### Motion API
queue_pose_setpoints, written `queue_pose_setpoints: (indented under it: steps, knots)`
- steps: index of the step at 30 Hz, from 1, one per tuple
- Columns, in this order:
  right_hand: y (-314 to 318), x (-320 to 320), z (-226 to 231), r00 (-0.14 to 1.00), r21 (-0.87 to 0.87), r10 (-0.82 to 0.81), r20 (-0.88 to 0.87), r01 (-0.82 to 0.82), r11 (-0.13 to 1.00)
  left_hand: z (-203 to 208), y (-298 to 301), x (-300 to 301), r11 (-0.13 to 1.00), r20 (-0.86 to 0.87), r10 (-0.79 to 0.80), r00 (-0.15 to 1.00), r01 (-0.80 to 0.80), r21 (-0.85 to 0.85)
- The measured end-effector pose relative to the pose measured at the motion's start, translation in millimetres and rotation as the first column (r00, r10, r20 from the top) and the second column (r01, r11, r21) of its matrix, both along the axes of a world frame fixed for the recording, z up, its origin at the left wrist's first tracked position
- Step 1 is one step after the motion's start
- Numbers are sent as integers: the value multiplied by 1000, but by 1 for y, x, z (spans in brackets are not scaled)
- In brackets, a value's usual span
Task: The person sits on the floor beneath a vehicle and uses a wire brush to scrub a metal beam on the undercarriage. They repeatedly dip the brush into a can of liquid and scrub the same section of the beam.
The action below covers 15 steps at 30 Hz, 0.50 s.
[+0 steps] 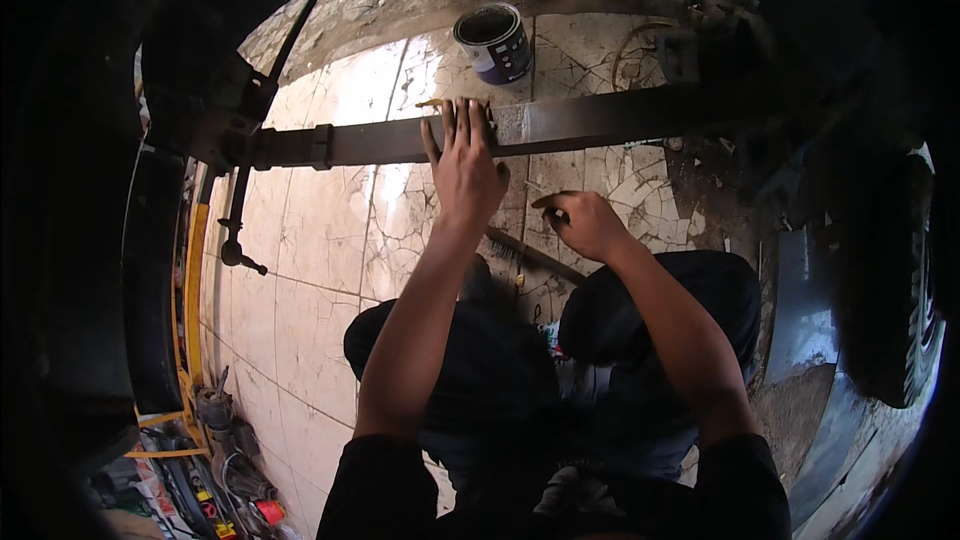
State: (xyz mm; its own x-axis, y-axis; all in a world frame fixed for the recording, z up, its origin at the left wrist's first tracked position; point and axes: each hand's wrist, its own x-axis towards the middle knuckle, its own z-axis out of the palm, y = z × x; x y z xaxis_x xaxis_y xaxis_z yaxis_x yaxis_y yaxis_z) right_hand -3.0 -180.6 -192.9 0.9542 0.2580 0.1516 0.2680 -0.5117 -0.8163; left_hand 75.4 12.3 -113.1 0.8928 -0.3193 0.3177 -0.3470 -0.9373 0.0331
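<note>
The left hand (466,170) is lying spread on the dark beam (620,120); the right hand (588,224), nearer, is curling — its grip I cannot tell. One patch (512,122) is showing paler, perhaps worked — elsewhere the beam is looking dark.

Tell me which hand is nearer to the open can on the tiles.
Left. The left hand rests on the dark beam, just short of the can as pictured; the right hand is farther back, off the beam, on its near side.
</note>
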Motion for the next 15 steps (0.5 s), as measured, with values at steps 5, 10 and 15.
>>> queue_pose_setpoints:
  steps: [5,10,15]
  knots:
    - [5,-4,4,999,-69,26,-21,-28,997,-3,-3,-24,1000,-15,20,1000,-20,3]
    - [0,-7,-8,996,-158,63,-70,-74,985,0,4,-16,1000,22,14,1000,-14,8]
    - [7,-9,0,996,-122,64,-65,-72,990,-1,1,-13,998,36,56,998,-57,28]
